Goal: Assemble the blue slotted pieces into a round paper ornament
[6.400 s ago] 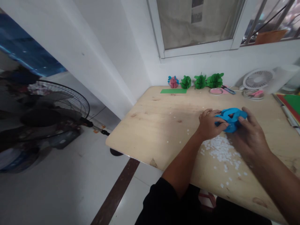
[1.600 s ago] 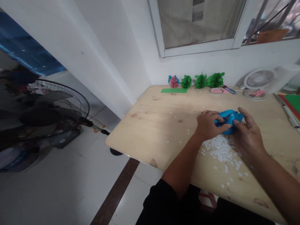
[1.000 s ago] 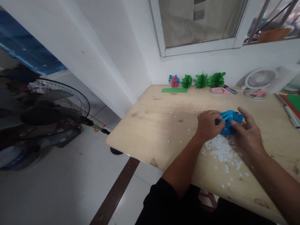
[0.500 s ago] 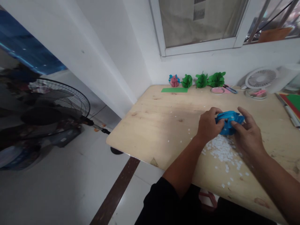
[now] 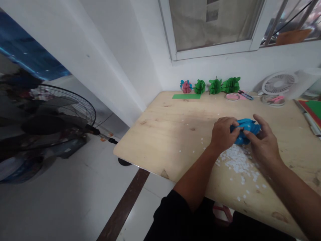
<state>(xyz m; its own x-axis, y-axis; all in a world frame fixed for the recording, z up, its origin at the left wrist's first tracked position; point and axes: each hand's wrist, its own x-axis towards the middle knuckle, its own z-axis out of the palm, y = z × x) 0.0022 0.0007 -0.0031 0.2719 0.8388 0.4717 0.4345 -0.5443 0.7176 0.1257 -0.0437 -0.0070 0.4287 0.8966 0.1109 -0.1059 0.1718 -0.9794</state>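
Note:
A blue folded paper piece point(image 5: 245, 129) is held over the wooden table point(image 5: 173, 134), just above a heap of small white paper bits point(image 5: 237, 160). My left hand point(image 5: 222, 135) grips its left side with the fingers curled round it. My right hand point(image 5: 263, 142) pinches its right side between thumb and fingers. Much of the blue paper is hidden between the two hands.
Along the back wall stand a pink-and-blue paper ball point(image 5: 186, 86) and three green ones point(image 5: 215, 86), with a green paper strip point(image 5: 186, 96) in front. Tape rolls, a small white fan point(image 5: 278, 83) and coloured sheets lie at the right. A floor fan point(image 5: 60, 117) stands left of the table.
The blue paper piece has been pressed flatter and more compact between my hands. Both hands have stayed in nearly the same place over the white bits.

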